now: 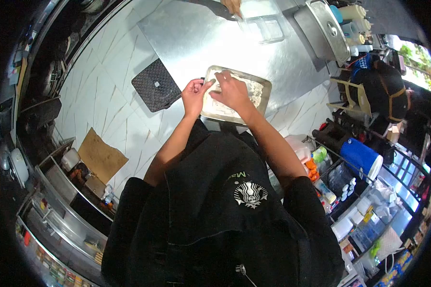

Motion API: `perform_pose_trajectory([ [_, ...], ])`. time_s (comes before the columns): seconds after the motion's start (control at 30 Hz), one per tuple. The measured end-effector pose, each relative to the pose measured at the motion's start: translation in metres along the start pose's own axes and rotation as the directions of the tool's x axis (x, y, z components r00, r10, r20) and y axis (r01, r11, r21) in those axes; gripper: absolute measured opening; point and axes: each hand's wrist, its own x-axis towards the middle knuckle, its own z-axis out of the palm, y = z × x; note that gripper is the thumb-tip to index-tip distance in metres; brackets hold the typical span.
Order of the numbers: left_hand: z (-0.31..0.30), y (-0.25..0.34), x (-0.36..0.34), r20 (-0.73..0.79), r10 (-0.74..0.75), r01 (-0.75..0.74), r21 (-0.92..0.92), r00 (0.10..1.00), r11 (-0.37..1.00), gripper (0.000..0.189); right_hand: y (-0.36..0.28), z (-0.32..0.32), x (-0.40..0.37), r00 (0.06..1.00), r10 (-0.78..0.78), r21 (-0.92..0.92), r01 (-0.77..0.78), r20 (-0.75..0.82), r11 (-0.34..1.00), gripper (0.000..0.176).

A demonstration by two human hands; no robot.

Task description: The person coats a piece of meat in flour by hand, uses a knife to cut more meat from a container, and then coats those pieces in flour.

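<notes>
A shallow metal tray (267, 91) sits near the close edge of the steel table, with pale, floury-looking pieces (256, 93) spread inside it. My left hand (193, 99) is at the tray's left rim, its fingers curled outside and the thumb reaching over the edge. Above the tray's left half is my right hand (233, 93), palm down, thumb and bent fingers apart. Its fingertips dip toward the pale contents and hide part of them.
Another person's hand (232, 6) touches a clear plastic container (263, 29) across the steel table (177, 38). A steel pan with a lid (328, 29) stands at the far right beside several bottles. A black mat (154, 85) lies on the tiled floor, left.
</notes>
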Motion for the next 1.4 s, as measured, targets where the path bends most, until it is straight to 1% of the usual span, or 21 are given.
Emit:
perform_pose_trajectory([
  [0.07, -0.004, -0.004, 0.007, -0.016, 0.012, -0.012, 0.007, 1.0, 1.0, 0.028, -0.008, 0.006, 0.006, 0.999, -0.052, 0.007, 0.052, -0.015, 0.999, 0.046],
  [0.1, 0.022, -0.006, 0.004, 0.012, 0.01, -0.009, -0.055, 1.0, 0.998, 0.028, 0.01, -0.006, 0.003, 0.998, -0.048, -0.059, 0.05, 0.037, 0.997, 0.047],
  [0.17, 0.006, -0.005, -0.007, 0.014, 0.0, 0.001, -0.027, 1.0, 1.0, 0.028, 0.002, 0.015, -0.003, 0.988, -0.06, -0.031, 0.065, 0.139, 0.997, 0.049],
  [0.2, -0.001, -0.003, -0.001, 0.02, 0.033, -0.032, -0.031, 0.999, 0.999, 0.029, 0.001, 0.019, 0.001, 0.989, -0.069, -0.012, 0.071, 0.129, 0.997, 0.04],
  [0.3, -0.003, -0.001, -0.003, 0.03, -0.02, 0.02, 0.018, 0.999, 1.0, 0.031, 0.018, 0.011, -0.009, 0.975, -0.222, 0.165, 0.215, 0.025, 0.963, 0.03],
  [0.33, -0.004, 0.0, -0.003, 0.026, -0.021, 0.019, 0.05, 0.999, 0.999, 0.031, 0.02, 0.0, -0.016, 0.97, -0.226, 0.224, 0.202, 0.089, 0.954, 0.029],
  [0.43, -0.002, 0.001, -0.003, 0.013, -0.022, 0.021, 0.074, 1.0, 0.997, 0.031, 0.029, -0.004, -0.04, 0.959, -0.284, 0.171, 0.279, 0.007, 0.945, 0.035],
  [0.47, -0.002, 0.0, -0.003, 0.013, -0.023, 0.022, 0.069, 1.0, 0.997, 0.031, 0.032, -0.007, -0.049, 0.963, -0.246, 0.159, 0.227, 0.11, 0.961, 0.043],
  [0.57, -0.002, -0.001, -0.002, 0.014, -0.02, 0.019, 0.068, 1.0, 0.998, 0.031, 0.028, -0.015, -0.066, 0.978, -0.204, 0.195, 0.195, 0.029, 0.961, 0.049],
  [0.63, -0.001, -0.001, -0.002, 0.01, -0.009, 0.008, 0.074, 1.0, 0.997, 0.03, 0.03, -0.011, -0.077, 0.995, -0.048, 0.229, 0.067, -0.088, 0.971, 0.051],
  [0.67, 0.0, 0.0, -0.002, 0.005, -0.006, 0.006, 0.086, 1.0, 0.996, 0.03, 0.032, -0.009, -0.082, 0.989, 0.034, 0.25, 0.003, -0.145, 0.968, 0.052],
  [0.77, 0.001, 0.002, -0.002, -0.01, 0.003, -0.002, 0.088, 1.0, 0.996, 0.029, 0.052, 0.011, -0.1, 0.97, 0.236, 0.289, -0.244, 0.061, 0.926, 0.053],
  [0.8, 0.002, 0.004, -0.002, -0.014, 0.002, -0.001, 0.072, 1.0, 0.997, 0.029, 0.048, 0.01, -0.099, 0.966, 0.254, 0.284, -0.258, 0.05, 0.924, 0.061],
  [0.9, 0.006, 0.006, -0.004, -0.023, 0.003, -0.002, 0.05, 1.0, 0.999, 0.026, 0.039, 0.003, -0.089, 0.914, 0.346, 0.164, -0.382, 0.212, 0.91, 0.067],
  [0.93, 0.006, 0.004, -0.003, -0.018, 0.0, 0.001, 0.043, 1.0, 0.999, 0.026, 0.038, -0.004, -0.081, 0.845, 0.374, 0.249, -0.484, 0.382, 0.839, 0.071],
  [1.03, 0.003, -0.007, 0.0, -0.007, 0.004, -0.004, 0.008, 1.0, 1.0, 0.025, 0.05, 0.001, -0.071, 0.87, 0.285, 0.362, -0.437, 0.402, 0.823, 0.069],
  [1.13, 0.003, -0.005, -0.002, -0.003, 0.004, -0.004, 0.002, 1.0, 1.0, 0.025, 0.065, 0.003, -0.07, 0.941, 0.077, 0.425, -0.222, 0.331, 0.877, 0.064],
  [1.23, 0.004, -0.003, 0.0, -0.015, 0.027, -0.027, 0.037, 1.0, 0.999, 0.024, 0.071, 0.004, -0.064, 0.936, 0.014, 0.5, -0.2, 0.352, 0.843, 0.063],
  [1.27, 0.003, -0.006, 0.001, -0.022, 0.035, -0.034, 0.053, 0.999, 0.998, 0.024, 0.071, 0.004, -0.062, 0.932, 0.033, 0.508, -0.226, 0.361, 0.831, 0.062],
  [1.37, 0.006, -0.004, -0.001, -0.035, 0.025, -0.024, 0.008, 0.999, 1.0, 0.023, 0.064, 0.018, -0.057, 0.913, 0.166, 0.491, -0.346, 0.372, 0.8, 0.06],
  [1.4, 0.006, -0.002, -0.002, -0.033, 0.025, -0.026, -0.025, 0.999, 0.999, 0.022, 0.059, 0.021, -0.056, 0.927, 0.161, 0.525, -0.328, 0.339, 0.786, 0.055],
])
